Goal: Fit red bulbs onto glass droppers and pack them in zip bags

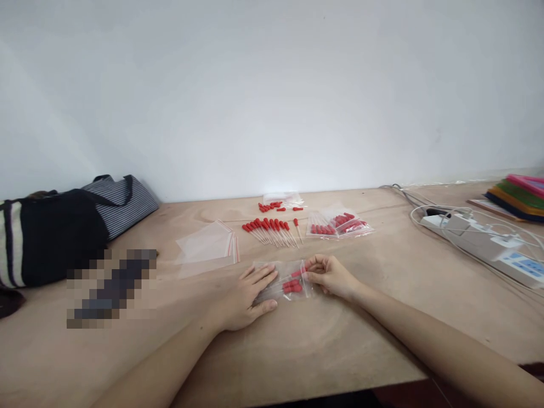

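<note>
A clear zip bag (278, 290) lies flat on the table with a few red-bulbed droppers (292, 288) inside, their thin stems pointing left. My left hand (249, 297) rests on the bag's left part, palm down, fingers spread. At the bag's right end, by the zip strip, my right hand (329, 276) is closed in a pinch. A dropper's red bulb (300, 272) reaches from its fingertips into the bag; its stem is hard to trace. Just beyond, a row of loose droppers (272, 226) lies side by side, with one dropper (296, 224) slightly apart.
Unfilled zip bags (208, 243) are stacked at left. Filled bags (340, 224) lie right of the row; loose red bulbs (272, 205) and clear stems are by the wall. A dark bag (59, 226) stands far left, a power strip (480, 238) with cables and coloured folders (518, 195) right.
</note>
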Demonstrator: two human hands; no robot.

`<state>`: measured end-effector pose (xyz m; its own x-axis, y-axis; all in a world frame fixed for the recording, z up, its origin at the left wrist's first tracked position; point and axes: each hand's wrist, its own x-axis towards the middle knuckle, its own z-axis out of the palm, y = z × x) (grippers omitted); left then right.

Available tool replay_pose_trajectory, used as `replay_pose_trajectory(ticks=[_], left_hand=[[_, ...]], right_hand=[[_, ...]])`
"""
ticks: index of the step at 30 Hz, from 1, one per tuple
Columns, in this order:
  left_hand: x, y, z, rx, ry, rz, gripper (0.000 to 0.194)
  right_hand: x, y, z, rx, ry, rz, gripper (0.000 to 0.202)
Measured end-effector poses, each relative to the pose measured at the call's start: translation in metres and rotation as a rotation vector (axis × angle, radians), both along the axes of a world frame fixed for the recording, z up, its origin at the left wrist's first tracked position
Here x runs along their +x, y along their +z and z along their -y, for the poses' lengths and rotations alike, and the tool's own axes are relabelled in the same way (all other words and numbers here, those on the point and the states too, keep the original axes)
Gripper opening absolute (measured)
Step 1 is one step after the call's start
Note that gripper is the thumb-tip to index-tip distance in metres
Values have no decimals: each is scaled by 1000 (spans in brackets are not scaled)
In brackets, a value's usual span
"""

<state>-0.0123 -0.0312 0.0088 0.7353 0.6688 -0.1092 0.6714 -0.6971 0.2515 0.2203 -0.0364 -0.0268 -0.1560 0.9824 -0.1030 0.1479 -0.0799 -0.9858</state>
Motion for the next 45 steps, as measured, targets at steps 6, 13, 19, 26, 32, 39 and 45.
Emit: replay_pose_trajectory(ticks=[6,13,19,26,32,39,45], left_hand=[[-1,-4,-2,10,-16,16,60],[-2,-8,-3,31,-29,-7,60],[-1,-9,-2,43,-30,-29,60],[-3,-9,-2,59,-35,-36,59],[-3,-8,-3,48,-37,-27,60],[-1,-4,0,10,-27,-66,60],[-1,-3,0,16,-34,-95,60]], right_hand=[[-5,-3,-7,41,95,3,26],[-8,-7,-8,109,102,-12,26],[-3,-2,-6,122,198,197,29],[21,19,-47,169,-89,584,8],[10,25,-119,184,-370,720,22],[-19,13,-163,84,-420,708,60],[-17,28,-164,31,-412,586,60]])
